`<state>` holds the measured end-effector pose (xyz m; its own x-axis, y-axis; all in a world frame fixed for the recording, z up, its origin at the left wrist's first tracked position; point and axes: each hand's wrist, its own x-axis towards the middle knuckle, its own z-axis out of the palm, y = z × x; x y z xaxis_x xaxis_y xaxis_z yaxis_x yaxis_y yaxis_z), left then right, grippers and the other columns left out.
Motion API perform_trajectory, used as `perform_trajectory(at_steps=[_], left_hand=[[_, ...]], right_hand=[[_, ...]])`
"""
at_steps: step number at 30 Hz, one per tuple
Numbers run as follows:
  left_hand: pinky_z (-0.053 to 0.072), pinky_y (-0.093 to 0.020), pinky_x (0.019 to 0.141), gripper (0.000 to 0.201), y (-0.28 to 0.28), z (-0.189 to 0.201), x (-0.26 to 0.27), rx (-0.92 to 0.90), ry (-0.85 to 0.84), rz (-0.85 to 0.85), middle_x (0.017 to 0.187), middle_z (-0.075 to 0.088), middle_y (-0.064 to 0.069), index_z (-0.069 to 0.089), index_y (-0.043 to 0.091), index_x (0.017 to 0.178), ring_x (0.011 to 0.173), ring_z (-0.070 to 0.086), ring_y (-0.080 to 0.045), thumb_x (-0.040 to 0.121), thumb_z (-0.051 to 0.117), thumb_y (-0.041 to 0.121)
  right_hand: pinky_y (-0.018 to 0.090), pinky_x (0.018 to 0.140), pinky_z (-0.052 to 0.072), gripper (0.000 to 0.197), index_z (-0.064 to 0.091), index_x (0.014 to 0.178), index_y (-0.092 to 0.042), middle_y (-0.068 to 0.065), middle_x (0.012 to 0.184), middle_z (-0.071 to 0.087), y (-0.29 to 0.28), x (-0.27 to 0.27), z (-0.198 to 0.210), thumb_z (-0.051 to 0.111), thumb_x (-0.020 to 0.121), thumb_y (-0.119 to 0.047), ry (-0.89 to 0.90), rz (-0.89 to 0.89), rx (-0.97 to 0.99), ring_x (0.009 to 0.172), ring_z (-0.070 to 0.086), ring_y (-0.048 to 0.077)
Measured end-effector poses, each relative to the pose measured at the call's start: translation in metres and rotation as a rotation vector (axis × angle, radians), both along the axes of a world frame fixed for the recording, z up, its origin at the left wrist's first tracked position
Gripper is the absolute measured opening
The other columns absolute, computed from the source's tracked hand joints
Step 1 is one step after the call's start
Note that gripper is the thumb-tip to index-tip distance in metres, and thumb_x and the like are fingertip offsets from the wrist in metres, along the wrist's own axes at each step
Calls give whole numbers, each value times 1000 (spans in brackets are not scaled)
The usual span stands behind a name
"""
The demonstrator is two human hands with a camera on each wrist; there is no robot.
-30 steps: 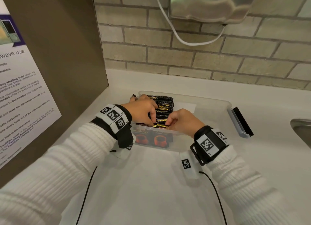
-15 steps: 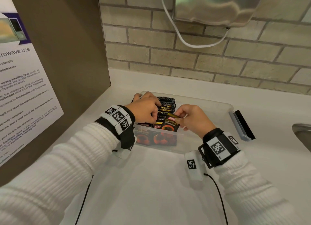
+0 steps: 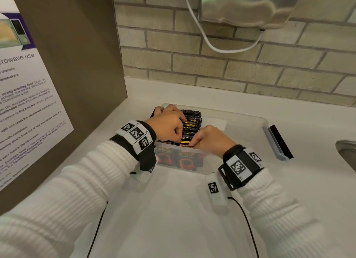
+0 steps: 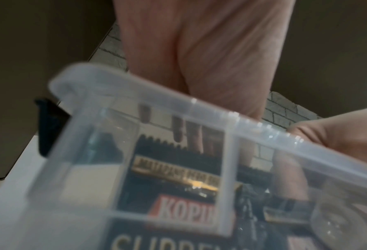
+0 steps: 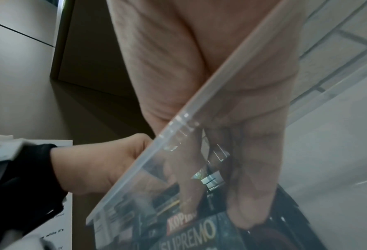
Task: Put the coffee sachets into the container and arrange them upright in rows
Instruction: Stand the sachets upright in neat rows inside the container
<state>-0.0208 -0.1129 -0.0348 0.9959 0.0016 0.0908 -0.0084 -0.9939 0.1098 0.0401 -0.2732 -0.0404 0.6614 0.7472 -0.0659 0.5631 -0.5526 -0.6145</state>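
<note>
A clear plastic container point(image 3: 240, 116) stands on the white counter. Black and gold coffee sachets point(image 3: 191, 122) stand upright in rows along its left side, and two more show through the front wall point(image 3: 185, 159). My left hand point(image 3: 176, 130) reaches in from above, with its fingers curled over the row and holding the sachets back. My right hand point(image 3: 198, 142) pinches one sachet point(image 3: 185, 145) and has it down at the near end of the row. In the right wrist view its fingertips point(image 5: 249, 214) sit on a sachet marked Supremo point(image 5: 189, 236) behind the container's rim point(image 5: 178, 121).
The container's lid point(image 3: 277, 142) lies on the counter to the right. A steel sink edge point(image 3: 346, 153) lies at the far right. A brown panel with a poster point(image 3: 28, 103) closes the left side. A brick wall and a metal dispenser point(image 3: 250, 5) are behind.
Half a second ago my right hand held one sachet above the front of the container. It has now lowered the sachet into the near end of the row. My left hand stayed on the row.
</note>
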Motion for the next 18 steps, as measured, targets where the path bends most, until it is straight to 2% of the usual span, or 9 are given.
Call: perform_trajectory(at_steps=[5,8,10,12,14,16,17,18], left_hand=[[16,-40,99,13,1,1,-2,-42,49,-4,136,44,17,75,29,86,127,22,-12,77,71,37],[16,-41,99,15,5,5,-4,-83,55,-2,136,44,16,72,34,93,128,22,-13,79,70,37],[18,-42,100,20,11,7,-5,-110,51,13,135,46,14,68,36,102,128,26,-14,82,68,33],[22,-43,100,25,16,5,-6,-141,48,31,131,50,11,65,36,110,127,32,-15,86,64,31],[28,-46,101,22,17,3,-8,-201,28,28,127,53,9,66,35,108,126,38,-15,87,61,37],[28,-48,102,25,14,3,-11,-253,28,18,128,53,8,69,33,104,126,38,-13,83,63,45],[26,-47,104,30,12,3,-11,-244,50,14,131,51,9,69,33,105,128,35,-13,80,65,48],[23,-45,105,33,10,3,-12,-209,76,9,135,48,9,69,33,106,130,31,-14,77,67,50]], right_hand=[[17,66,44,10,73,78,-18,-8,68,60,-2,3,0,69,77,-9,42,-8,-57,65,54,7],[17,59,44,18,61,70,-21,-4,69,60,-13,10,9,75,73,-9,208,-63,-11,59,54,7],[18,59,47,18,56,74,-17,-1,71,61,-19,13,16,75,76,-16,299,-135,-22,60,57,9],[20,64,50,16,55,83,-13,1,75,61,-21,16,19,65,86,-25,312,-212,-95,65,58,11],[27,77,53,21,58,95,-5,4,83,66,-20,17,18,54,93,-26,290,-254,-187,75,62,16],[36,93,51,27,60,104,2,9,96,69,-16,19,13,49,93,-20,219,-229,-290,91,64,23],[35,92,50,26,61,103,3,10,96,67,-14,18,12,48,92,-16,191,-204,-331,91,63,24],[32,84,51,22,62,98,3,10,91,63,-11,15,12,48,91,-13,169,-175,-365,84,59,23]])
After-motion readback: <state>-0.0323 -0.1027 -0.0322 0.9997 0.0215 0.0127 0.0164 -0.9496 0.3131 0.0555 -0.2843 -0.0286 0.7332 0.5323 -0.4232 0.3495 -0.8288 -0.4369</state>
